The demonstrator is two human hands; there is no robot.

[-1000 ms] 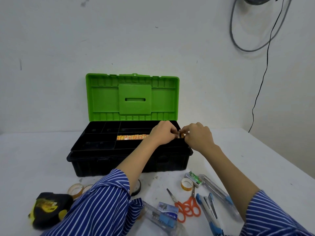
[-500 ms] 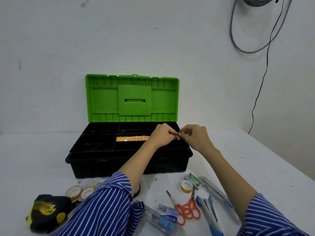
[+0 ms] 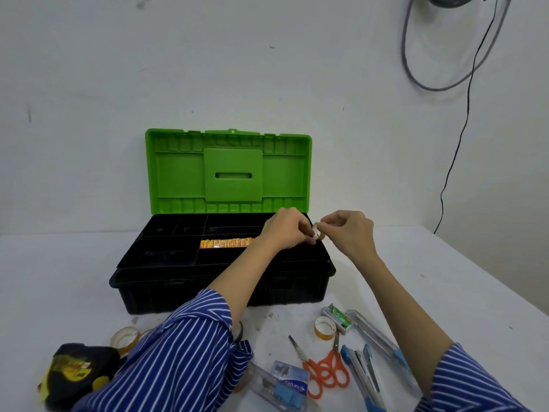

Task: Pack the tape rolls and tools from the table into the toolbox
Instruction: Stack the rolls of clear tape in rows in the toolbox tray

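Note:
The black toolbox [image 3: 178,292] stands open with its green lid [image 3: 231,173] upright. An orange-yellow strip [image 3: 225,243] lies in its top tray. Over the tray's right end, my left hand [image 3: 286,231] and my right hand [image 3: 349,233] pinch a small pale tape roll [image 3: 317,231] between their fingertips. On the table in front lie a yellowish tape roll [image 3: 325,328], orange scissors [image 3: 323,373], a blue-white stapler [image 3: 362,373], a utility knife [image 3: 377,337] and a green staple box [image 3: 338,318].
At the front left lie clear tape rolls [image 3: 124,340] and a black-yellow tape measure [image 3: 74,373]. A second cutter with a blue slider [image 3: 279,385] lies at the front centre. A black roll [image 3: 240,331] peeks from under my left sleeve. The table's right edge slants away; cables hang on the wall.
Both hands have risen a little above the tray's right end, still fingertip to fingertip. The small roll now shows between them. The items on the table have not moved.

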